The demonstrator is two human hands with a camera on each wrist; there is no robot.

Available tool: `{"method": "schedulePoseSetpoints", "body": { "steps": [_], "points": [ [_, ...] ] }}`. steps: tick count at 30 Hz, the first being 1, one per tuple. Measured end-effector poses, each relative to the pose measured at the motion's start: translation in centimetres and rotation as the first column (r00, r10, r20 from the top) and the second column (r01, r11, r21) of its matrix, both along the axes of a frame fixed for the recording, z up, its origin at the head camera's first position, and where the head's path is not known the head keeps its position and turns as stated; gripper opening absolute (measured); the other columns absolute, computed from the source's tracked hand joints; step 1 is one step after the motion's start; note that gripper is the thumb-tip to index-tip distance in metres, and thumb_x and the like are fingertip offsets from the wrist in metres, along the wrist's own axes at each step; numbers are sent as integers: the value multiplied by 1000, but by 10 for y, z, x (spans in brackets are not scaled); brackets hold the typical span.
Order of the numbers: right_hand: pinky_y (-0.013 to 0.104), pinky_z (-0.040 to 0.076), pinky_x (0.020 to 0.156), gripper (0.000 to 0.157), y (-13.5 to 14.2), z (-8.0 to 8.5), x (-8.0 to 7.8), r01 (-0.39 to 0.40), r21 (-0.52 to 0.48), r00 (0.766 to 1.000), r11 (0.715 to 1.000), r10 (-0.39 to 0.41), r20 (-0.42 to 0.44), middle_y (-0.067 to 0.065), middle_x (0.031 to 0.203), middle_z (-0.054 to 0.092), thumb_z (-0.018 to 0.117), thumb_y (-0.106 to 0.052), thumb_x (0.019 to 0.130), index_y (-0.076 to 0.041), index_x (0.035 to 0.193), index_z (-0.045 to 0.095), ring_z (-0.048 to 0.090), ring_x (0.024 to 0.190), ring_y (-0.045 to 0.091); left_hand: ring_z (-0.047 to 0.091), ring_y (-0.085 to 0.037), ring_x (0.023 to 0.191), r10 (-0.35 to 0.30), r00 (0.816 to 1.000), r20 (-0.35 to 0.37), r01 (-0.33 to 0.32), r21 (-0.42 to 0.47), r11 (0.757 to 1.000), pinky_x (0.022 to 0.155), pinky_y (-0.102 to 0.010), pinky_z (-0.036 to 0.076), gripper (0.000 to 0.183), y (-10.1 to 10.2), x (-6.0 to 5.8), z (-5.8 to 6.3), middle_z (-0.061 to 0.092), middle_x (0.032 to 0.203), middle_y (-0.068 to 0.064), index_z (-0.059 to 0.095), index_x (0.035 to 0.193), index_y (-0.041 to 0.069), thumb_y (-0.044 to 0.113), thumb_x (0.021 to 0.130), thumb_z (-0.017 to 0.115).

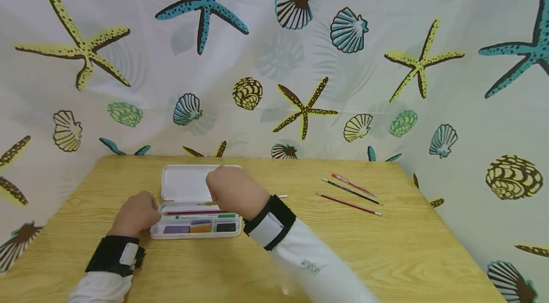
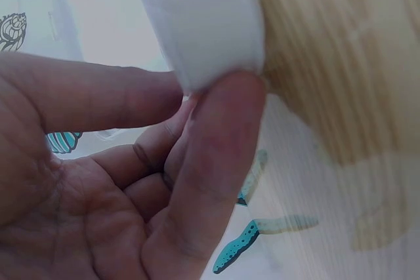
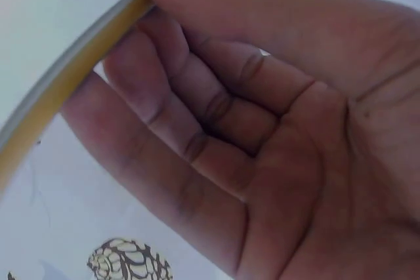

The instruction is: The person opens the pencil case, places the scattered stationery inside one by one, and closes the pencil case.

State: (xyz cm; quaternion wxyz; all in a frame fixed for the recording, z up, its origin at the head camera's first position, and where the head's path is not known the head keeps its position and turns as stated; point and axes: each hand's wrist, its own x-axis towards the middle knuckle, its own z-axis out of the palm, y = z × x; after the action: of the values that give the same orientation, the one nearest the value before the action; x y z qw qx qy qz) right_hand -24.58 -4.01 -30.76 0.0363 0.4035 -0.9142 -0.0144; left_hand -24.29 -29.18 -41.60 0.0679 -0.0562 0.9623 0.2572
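Note:
An open white pencil case (image 1: 195, 236) lies on the left half of the table, its lid (image 1: 184, 182) folded back. My left hand (image 1: 135, 215) pinches the case's left end between thumb and index finger; the left wrist view shows the white end (image 2: 213, 24) between them. Over the case, my right hand (image 1: 238, 191) pinches a yellow pencil (image 3: 79, 63) between thumb and fingers. The pencil's point faces left in the head view, and the hand hides its middle. Inside the case lie a red pencil (image 1: 193, 212), a green-and-white stick (image 1: 226, 216) and several small blocks, among them a purple one (image 1: 176, 229).
To the right on the wooden table (image 1: 386, 255) lie a red-capped pen (image 1: 353, 184), a dark pencil (image 1: 351, 192) and a red pencil with a white end (image 1: 349, 204). A cloth (image 1: 266, 65) printed with starfish and shells hangs behind the table and along its sides.

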Motion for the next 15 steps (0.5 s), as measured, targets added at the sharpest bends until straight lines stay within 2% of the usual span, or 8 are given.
{"method": "schedulePoseSetpoints", "body": {
  "steps": [4,8,15],
  "points": [
    [22,40,49,27,-19,-5,-7,-8,6,1000,1000,8,17,-10,67,57,68,-2,91,-18,69,65,51,61,5,56,-27,67,5,1000,-1,-5,0,1000,59,-34,43,13,0,0,1,56,77,-13,59,88,-7,4,81,62],
    [20,43,54,21,-37,-12,-14,-19,-14,999,1000,19,43,-9,70,60,70,-4,91,-16,74,67,55,64,5,56,-26,64,16,1000,-4,-16,9,1000,57,-34,44,11,-2,0,-2,56,75,-13,59,85,-6,4,81,63],
    [20,40,54,20,-64,-21,-22,13,-20,996,1000,-12,83,-7,67,54,68,-6,92,-15,75,65,48,60,6,55,-23,59,11,999,-46,-10,3,1000,53,-33,41,6,-4,-2,-7,56,71,-10,58,78,0,4,78,62]
  ]
}}
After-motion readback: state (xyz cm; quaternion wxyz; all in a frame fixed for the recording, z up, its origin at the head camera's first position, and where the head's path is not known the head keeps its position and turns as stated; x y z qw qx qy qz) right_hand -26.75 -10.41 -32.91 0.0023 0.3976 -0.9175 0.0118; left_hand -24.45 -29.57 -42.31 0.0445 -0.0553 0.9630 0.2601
